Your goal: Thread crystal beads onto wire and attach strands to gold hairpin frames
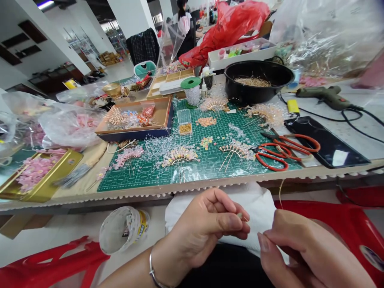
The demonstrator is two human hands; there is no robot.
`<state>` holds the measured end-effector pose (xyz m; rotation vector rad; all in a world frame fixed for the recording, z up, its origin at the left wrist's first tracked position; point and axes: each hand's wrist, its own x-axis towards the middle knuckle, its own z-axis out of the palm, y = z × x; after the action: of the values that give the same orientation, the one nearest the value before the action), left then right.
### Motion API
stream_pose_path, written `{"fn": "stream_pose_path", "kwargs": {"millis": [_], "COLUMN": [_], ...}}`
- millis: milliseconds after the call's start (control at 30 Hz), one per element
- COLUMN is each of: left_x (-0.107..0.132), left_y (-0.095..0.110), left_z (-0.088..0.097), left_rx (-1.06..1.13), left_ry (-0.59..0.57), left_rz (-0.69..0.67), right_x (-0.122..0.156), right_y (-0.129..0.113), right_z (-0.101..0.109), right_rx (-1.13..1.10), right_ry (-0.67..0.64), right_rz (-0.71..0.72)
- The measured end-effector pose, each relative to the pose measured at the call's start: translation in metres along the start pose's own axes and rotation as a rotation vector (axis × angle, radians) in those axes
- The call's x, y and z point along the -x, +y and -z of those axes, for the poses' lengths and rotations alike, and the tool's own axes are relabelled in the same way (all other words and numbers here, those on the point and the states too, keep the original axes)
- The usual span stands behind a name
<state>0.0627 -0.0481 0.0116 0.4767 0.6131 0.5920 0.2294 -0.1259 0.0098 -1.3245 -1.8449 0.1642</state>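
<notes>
My left hand (207, 228) is over my lap, thumb and fingers pinched on a tiny pale green bead (239, 215) with a fine wire end beside it. To its right, my right hand (306, 244) has thumb and forefinger pressed together. A thin gold wire (281, 194) curves up behind that hand; whether it runs into the pinch is hidden. Beyond my hands, a green cutting mat (150, 172) bears beaded hair combs, among them a middle one (180, 156), a pink one (129, 156) and a right one (237, 150). Loose clear beads lie between them.
Red-handled scissors (273, 162) and a black phone (330, 144) lie at the right, near a glue gun (324, 96). A black basin (258, 86), a bead spool (192, 92) and an open box (138, 124) stand behind. A white bucket (115, 232) is below the table edge.
</notes>
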Motion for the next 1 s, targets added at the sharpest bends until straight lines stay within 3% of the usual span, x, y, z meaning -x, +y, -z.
{"fn": "stream_pose_path", "kwargs": {"millis": [533, 633, 1000], "left_x": [0.0054, 0.0056, 0.0026], "left_y": [-0.0017, -0.0005, -0.0021], "left_z": [-0.0028, -0.0028, 0.0012], "left_rx": [-0.017, -0.017, 0.0], "left_ry": [-0.033, -0.034, -0.065], "left_rz": [-0.044, -0.041, -0.034], "right_x": [-0.0043, -0.0056, -0.0018], "right_y": [-0.002, -0.0036, -0.0026], "right_z": [-0.001, -0.0029, 0.0015], "right_rx": [0.07, 0.035, -0.143], "right_ry": [0.007, 0.055, -0.099], "right_rz": [0.192, 0.113, -0.17]}}
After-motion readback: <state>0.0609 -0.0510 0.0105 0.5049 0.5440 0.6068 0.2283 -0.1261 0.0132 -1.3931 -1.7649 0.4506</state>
